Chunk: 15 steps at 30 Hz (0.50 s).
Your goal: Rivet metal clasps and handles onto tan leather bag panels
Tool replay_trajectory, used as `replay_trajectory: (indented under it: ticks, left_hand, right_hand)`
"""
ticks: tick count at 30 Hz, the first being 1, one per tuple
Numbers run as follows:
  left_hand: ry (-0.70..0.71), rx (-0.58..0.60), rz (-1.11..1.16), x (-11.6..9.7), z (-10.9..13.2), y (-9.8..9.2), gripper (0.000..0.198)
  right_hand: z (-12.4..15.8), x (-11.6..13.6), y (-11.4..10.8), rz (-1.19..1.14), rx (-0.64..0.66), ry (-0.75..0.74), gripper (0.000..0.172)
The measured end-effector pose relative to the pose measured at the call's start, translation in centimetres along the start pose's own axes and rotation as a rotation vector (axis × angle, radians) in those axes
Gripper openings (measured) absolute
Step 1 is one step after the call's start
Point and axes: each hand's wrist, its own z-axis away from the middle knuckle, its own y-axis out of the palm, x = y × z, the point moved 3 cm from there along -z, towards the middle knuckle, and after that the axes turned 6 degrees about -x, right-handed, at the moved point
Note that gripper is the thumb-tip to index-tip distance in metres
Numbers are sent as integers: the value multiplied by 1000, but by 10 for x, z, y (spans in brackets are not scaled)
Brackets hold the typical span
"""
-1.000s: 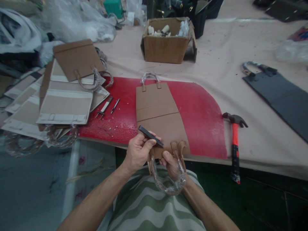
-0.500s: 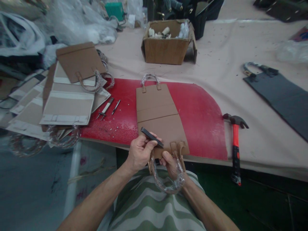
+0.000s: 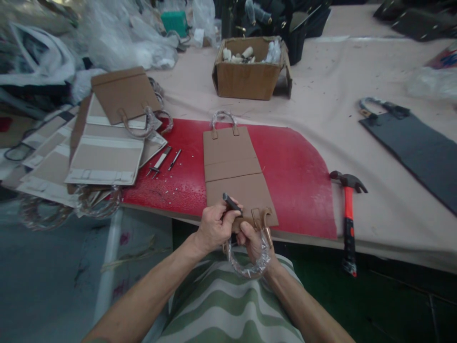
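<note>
A brown bag panel (image 3: pixel 233 164) lies flat with its near edge over the table's front. My left hand (image 3: pixel 216 226) is closed around a short dark bar-shaped tool (image 3: pixel 232 202), whose lower end meets the panel near that edge; its exact kind is unclear. My right hand (image 3: pixel 253 240) pinches the panel's near edge, thumb on top and fingers hidden below. A plastic-wrapped handle (image 3: pixel 250 273) loops down over the right hand towards my body. Another wrapped handle (image 3: pixel 223 114) is attached at the panel's far end.
Under the panel is a red mat (image 3: pixel 296 181). A claw hammer (image 3: pixel 348 219) lies right, past it a dark panel (image 3: pixel 410 143). Two slim metal tools (image 3: pixel 160 161) rest left, beside stacked bag panels (image 3: pixel 107 147). A cardboard box (image 3: pixel 246 78) stands behind.
The dark tool has tipped more upright and shifted slightly right with my left hand. The near handle has risen a little. My right hand keeps its pinch on the panel edge.
</note>
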Motion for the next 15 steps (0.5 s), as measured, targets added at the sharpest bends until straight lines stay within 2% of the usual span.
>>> replay_trajectory:
  ticks: [4,7,10,15]
  left_hand:
    - [32,38,-32,7,-9,2,13]
    - [58,54,-86,14,-18,3,12]
    - [99,88,-142,23,-23,4,13]
    - [202,154,-241,32,-18,8,14]
  right_hand:
    - [-5,5,5,-9,10,-59,47]
    - [-9,7,8,6,33,14,43]
    - [-7,13,9,88,49,102,46]
    - [7,25,-8,245,52,208,43]
